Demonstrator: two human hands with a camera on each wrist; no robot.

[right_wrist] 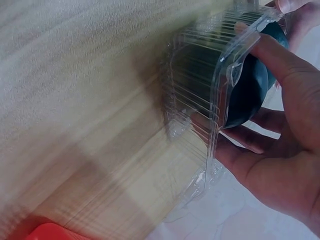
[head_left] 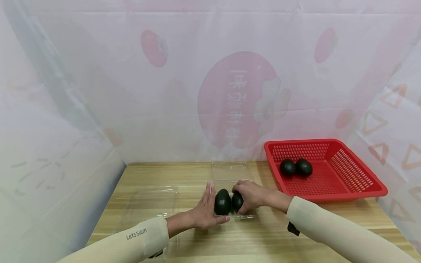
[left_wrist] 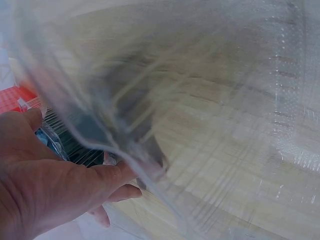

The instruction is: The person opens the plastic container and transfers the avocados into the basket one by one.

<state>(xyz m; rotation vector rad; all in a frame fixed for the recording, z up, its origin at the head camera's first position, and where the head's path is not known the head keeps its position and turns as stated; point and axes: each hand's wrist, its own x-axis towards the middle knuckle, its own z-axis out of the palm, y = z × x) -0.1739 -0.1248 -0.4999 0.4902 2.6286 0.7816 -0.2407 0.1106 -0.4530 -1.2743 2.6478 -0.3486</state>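
Two dark green avocados stand side by side in a clear plastic clamshell box [head_left: 241, 217] whose lid [head_left: 231, 172] lies open toward the wall. My right hand [head_left: 251, 195] grips the right avocado [head_left: 236, 202] with thumb and fingers curled round it; in the right wrist view the hand [right_wrist: 285, 145] holds the dark fruit [right_wrist: 247, 92] inside the ribbed box. My left hand [head_left: 206, 212], fingers extended, rests along the box's left side beside the left avocado [head_left: 222, 202]. The left wrist view shows this hand [left_wrist: 65, 185] against the clear plastic.
A red basket [head_left: 332, 197] at the right holds two more avocados, one [head_left: 287, 167] beside the other [head_left: 304, 167]. Another clear plastic box [head_left: 149, 202] lies on the wooden table [head_left: 197, 248] at the left. A printed cloth wall [head_left: 164, 109] stands behind.
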